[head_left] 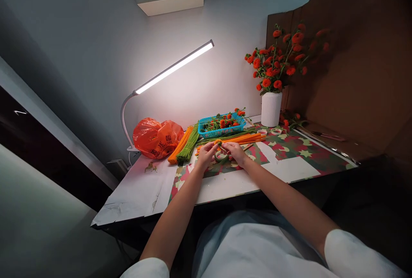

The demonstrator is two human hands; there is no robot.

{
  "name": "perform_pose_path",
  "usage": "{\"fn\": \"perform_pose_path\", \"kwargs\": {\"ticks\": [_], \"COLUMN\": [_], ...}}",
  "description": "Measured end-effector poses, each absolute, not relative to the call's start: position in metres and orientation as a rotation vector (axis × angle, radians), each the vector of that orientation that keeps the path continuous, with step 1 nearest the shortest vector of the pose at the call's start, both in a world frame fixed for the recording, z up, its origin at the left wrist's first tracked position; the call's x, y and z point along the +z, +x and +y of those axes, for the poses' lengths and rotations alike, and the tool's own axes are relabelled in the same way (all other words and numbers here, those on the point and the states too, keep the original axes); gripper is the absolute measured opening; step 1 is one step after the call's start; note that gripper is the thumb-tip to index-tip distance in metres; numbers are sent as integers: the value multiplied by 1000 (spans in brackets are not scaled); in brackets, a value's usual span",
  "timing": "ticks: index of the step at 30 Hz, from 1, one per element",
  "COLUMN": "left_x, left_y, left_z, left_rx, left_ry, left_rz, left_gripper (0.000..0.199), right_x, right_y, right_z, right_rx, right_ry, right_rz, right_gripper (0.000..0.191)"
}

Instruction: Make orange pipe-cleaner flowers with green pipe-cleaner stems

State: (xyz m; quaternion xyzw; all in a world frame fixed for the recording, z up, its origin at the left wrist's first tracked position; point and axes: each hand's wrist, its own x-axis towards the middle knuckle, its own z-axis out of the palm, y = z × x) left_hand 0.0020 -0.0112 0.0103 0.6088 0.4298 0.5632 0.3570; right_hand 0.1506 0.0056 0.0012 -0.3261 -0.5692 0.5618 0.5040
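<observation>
My left hand (207,154) pinches a small orange pipe-cleaner flower (218,141) with a bit of green at its base. Close beside it, my right hand (236,153) has its fingers drawn together near the flower; what they hold is too small to tell. Below and between the hands lies a roll of tape (221,156) on the table. Just behind them, orange pipe cleaners (247,139) are spread in a loose row, and a blue basket (222,132) with several orange flowers and green stems stands farther back.
Bundles of green pipe cleaners (189,145) and orange pipe cleaners (177,149) lie left, beside an orange plastic bag (154,138). A lit desk lamp (174,68) arches above. At right stand a white ribbed vase (271,109) with orange flowers and a cardboard panel (350,63).
</observation>
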Motion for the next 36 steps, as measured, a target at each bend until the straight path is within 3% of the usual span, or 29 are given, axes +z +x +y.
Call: {"fn": "perform_pose_path", "kwargs": {"ticks": [19, 25, 36], "left_x": [1, -2, 1], "left_y": [1, 0, 2], "left_z": [-6, -3, -4], "left_rx": [1387, 1386, 1333], "left_ry": [1533, 1515, 1331], "left_rz": [1187, 1187, 1132], "left_gripper": [54, 56, 28], "right_x": [-6, -5, -2], "right_y": [149, 150, 151], "right_z": [4, 3, 1], "right_rx": [712, 683, 748], "right_ry": [-894, -920, -911], "right_rz": [-1713, -1744, -1702], "right_gripper": [26, 18, 26]}}
